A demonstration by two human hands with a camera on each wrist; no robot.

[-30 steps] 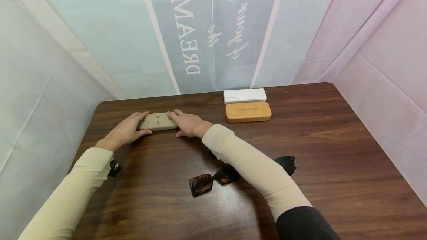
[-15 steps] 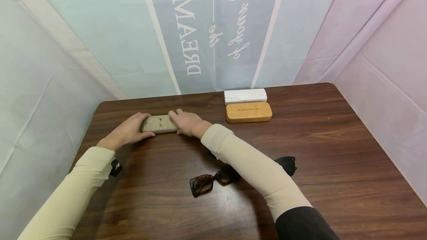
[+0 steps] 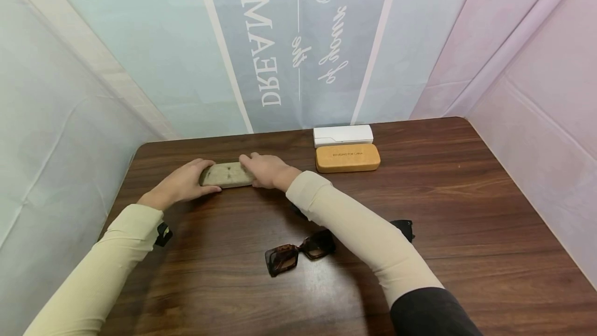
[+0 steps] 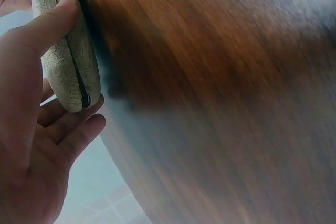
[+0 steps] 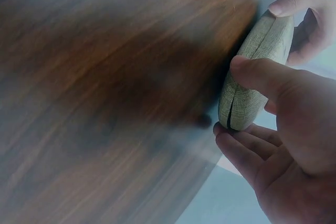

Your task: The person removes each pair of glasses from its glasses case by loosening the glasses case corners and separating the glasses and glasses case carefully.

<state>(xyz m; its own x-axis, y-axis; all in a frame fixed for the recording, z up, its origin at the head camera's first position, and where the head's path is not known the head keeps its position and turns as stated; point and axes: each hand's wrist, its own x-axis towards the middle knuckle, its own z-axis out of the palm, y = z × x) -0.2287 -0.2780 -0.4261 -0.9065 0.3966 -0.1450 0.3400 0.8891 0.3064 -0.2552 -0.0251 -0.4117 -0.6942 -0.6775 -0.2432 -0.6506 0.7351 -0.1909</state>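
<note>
A beige fabric glasses case (image 3: 228,176) lies toward the back left of the table, held at both ends. My left hand (image 3: 187,181) grips its left end; in the left wrist view the thumb lies across the seam of the case (image 4: 63,72), with the other fingers around the end and back. The right hand (image 3: 270,171) holds the opposite end. From the right wrist, its thumb presses the near side of the case (image 5: 252,72) while other fingers curl under the end. A narrow dark gap shows along the seam at each end.
Tortoiseshell sunglasses (image 3: 299,249) lie mid-table, below my right forearm. Dark sunglasses (image 3: 404,228) are partly hidden behind that sleeve. At the back, a white case (image 3: 343,135) stands behind a tan case (image 3: 348,158). Cloth walls border the table (image 3: 466,196).
Both hands have shifted the beige glasses case slightly to the right and toward me, keeping their hold on its ends. The sunglasses and the other cases stay in place.
</note>
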